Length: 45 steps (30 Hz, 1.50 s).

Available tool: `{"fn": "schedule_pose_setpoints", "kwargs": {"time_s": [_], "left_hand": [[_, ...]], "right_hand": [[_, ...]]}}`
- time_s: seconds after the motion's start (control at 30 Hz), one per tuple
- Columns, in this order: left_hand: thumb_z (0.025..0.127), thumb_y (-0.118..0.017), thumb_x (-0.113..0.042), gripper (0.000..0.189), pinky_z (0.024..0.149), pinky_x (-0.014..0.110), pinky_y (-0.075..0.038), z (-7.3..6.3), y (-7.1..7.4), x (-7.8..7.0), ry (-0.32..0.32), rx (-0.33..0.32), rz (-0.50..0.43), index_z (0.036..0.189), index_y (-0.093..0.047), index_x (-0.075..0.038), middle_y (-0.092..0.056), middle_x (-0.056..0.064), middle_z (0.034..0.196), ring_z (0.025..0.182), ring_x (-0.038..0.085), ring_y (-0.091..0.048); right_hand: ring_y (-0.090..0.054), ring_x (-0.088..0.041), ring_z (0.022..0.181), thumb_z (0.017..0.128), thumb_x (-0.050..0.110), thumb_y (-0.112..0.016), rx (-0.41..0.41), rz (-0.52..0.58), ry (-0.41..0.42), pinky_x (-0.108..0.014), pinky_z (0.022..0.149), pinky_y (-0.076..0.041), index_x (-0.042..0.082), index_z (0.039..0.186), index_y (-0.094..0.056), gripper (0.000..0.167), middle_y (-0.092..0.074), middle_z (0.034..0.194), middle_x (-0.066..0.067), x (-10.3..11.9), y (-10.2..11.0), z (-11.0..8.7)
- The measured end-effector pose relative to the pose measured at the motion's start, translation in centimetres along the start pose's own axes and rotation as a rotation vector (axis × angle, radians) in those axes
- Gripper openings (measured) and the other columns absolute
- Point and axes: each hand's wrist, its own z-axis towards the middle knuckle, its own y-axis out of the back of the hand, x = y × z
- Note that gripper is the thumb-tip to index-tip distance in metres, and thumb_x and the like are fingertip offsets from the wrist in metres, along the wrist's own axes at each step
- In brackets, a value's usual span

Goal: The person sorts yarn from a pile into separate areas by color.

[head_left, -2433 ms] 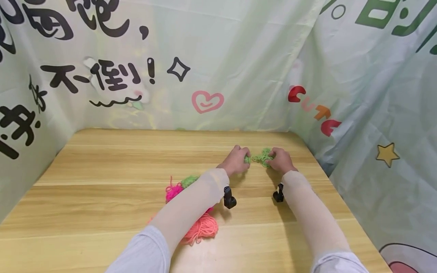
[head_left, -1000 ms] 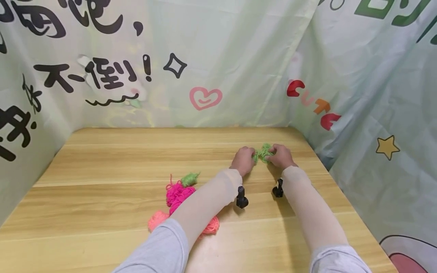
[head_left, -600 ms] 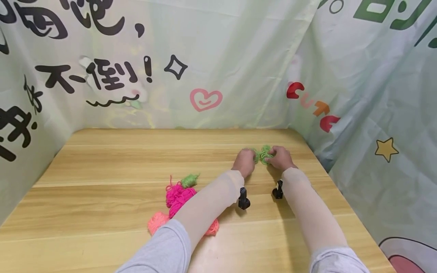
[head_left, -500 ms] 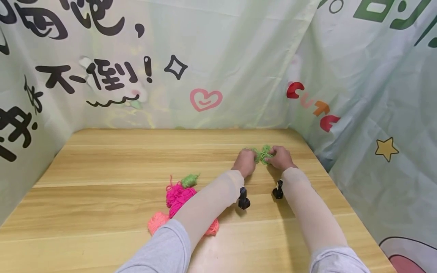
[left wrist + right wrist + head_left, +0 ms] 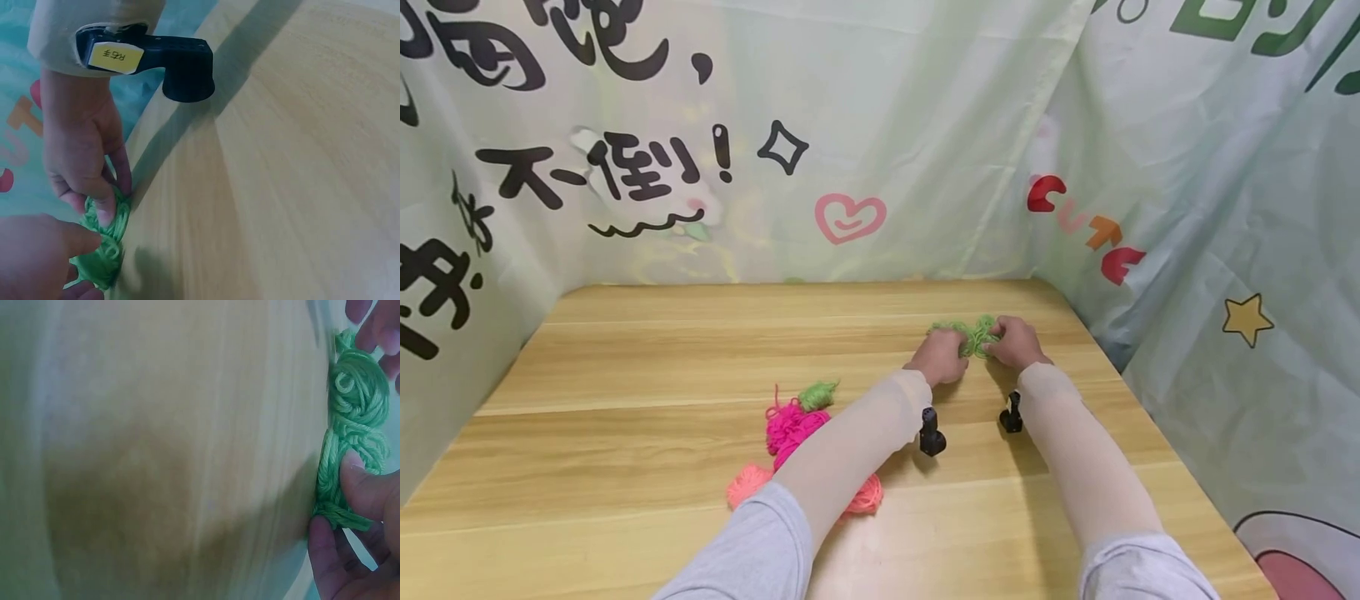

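Yr R hand has the green yarn pinched, thumb on the strands & fingertips at the edge opp, so the grip's only abt as wide as the bundle. Yr L hand is just left of that grip, thumb & fingers apart and loosely bent by the yarn's other end; it clasps nothing visibly, & can't tell if the fingertips touch. The yarn lies btwn yr hands on the table, w/ loops running left past yr L knuckles on the far side. Well left of the grip & nearer you: a small green bundle up against pink yarn, then orange yarn closer to you again, partly hidden by yr L forearm. Beyond the grip, past the table's far edge, hangs a printed cloth
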Motion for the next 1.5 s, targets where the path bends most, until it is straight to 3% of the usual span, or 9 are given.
{"fn": "schedule_pose_setpoints", "kwargs": {"time_s": [0.2, 0.33, 0.6, 1.0, 1.2, 1.5], "left_hand": [[0.093, -0.066, -0.020, 0.042, 0.102, 0.031, -0.042, -0.5, 1.2, 0.5, 0.007, 0.009, 0.013, 0.133, -0.059, -0.010, -0.060, 0.008, 0.128, 0.121, 0.022, -0.053], [0.094, -0.063, -0.019, 0.041, 0.102, 0.033, -0.043, -0.9, 2.4, 1.1, 0.015, 0.015, -0.006, 0.134, -0.058, -0.010, -0.058, 0.010, 0.129, 0.123, 0.025, -0.051], [0.096, -0.060, -0.017, 0.044, 0.103, 0.037, -0.042, -1.8, 4.2, 2.4, 0.022, 0.031, -0.056, 0.139, -0.052, -0.010, -0.055, 0.009, 0.136, 0.129, 0.027, -0.047], [0.095, -0.057, -0.015, 0.045, 0.106, 0.035, -0.038, -3.3, 7.5, 3.1, -0.052, 0.021, 0.023, 0.139, -0.051, -0.008, -0.054, 0.010, 0.137, 0.131, 0.027, -0.045], [0.097, -0.056, -0.018, 0.047, 0.108, 0.035, -0.035, -4.7, 9.5, 3.3, -0.041, 0.037, 0.034, 0.143, -0.047, -0.011, -0.049, 0.009, 0.142, 0.134, 0.025, -0.041], [0.095, -0.059, -0.019, 0.046, 0.109, 0.038, -0.035, -7.2, 12.3, 3.9, -0.075, 0.003, 0.097, 0.140, -0.051, -0.011, -0.051, 0.007, 0.141, 0.133, 0.026, -0.041]], "right_hand": [[-0.053, -0.039, 0.106, 0.087, 0.010, -0.072, 0.015, 0.006, 0.010, -0.052, 0.094, -0.043, 0.000, 0.095, -0.057, 0.020, -0.059, 0.118, -0.025, 0.1, 0.4, -0.1], [-0.052, -0.042, 0.111, 0.089, 0.011, -0.070, 0.038, 0.000, 0.035, -0.053, 0.096, -0.042, -0.001, 0.097, -0.055, 0.021, -0.057, 0.122, -0.026, 0.0, 0.5, 0.1], [-0.048, -0.046, 0.118, 0.094, 0.013, -0.064, 0.092, -0.053, 0.130, -0.055, 0.098, -0.040, -0.003, 0.118, -0.052, 0.032, -0.052, 0.128, -0.031, 0.2, 0.4, 0.5], [-0.045, -0.049, 0.121, 0.098, 0.022, -0.057, 0.103, 0.002, 0.069, -0.058, 0.096, -0.041, -0.002, 0.135, -0.042, 0.047, -0.046, 0.134, -0.032, 0.7, 2.3, -0.5], [-0.044, -0.049, 0.121, 0.099, 0.022, -0.056, 0.094, 0.008, 0.077, -0.057, 0.095, -0.042, -0.001, 0.136, -0.042, 0.045, -0.046, 0.135, -0.031, 1.3, 3.4, -0.8], [-0.050, -0.047, 0.117, 0.099, 0.023, -0.056, 0.099, 0.090, 0.133, -0.055, 0.091, -0.047, 0.000, 0.138, -0.041, 0.048, -0.047, 0.132, -0.030, 2.8, 4.5, -1.7]]}}
